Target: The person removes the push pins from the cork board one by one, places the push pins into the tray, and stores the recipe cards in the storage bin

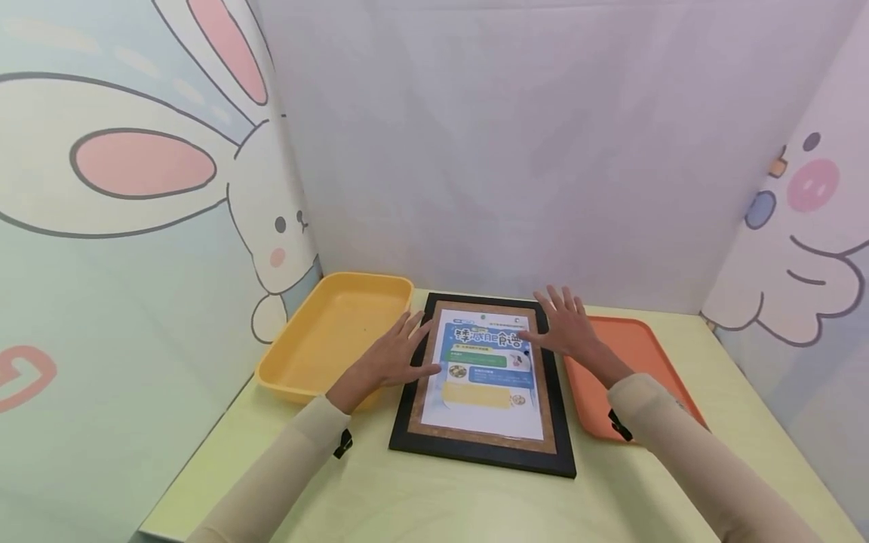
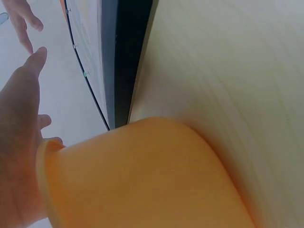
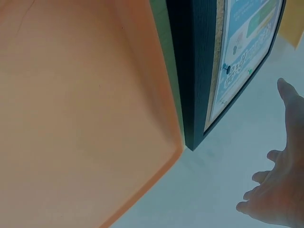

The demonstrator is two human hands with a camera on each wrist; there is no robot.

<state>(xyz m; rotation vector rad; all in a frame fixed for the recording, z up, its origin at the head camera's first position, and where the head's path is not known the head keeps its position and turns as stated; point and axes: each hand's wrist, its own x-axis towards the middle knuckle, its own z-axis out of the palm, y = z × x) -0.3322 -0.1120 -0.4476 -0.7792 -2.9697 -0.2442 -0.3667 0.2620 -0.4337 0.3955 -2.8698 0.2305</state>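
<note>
A black-framed cork board [image 1: 475,459] lies on the table, with a printed sheet [image 1: 468,419] of blue, green and yellow blocks on it. A dark pin [image 3: 227,69] and a green pin [image 3: 250,71] show at the sheet's edge in the right wrist view. Above the board's left edge, fingers spread, my left hand [image 1: 390,356] holds nothing. My right hand [image 1: 566,330] is raised over the board's upper right corner, its fingers spread and empty. Both hands appear apart from the board.
A deep yellow tray [image 1: 339,320] stands left of the board, under my left forearm. To the right, partly behind my right forearm, lies a shallow orange tray [image 1: 634,347]. A pale wall [image 1: 509,151] rises behind the table, with cartoon-printed walls on both sides.
</note>
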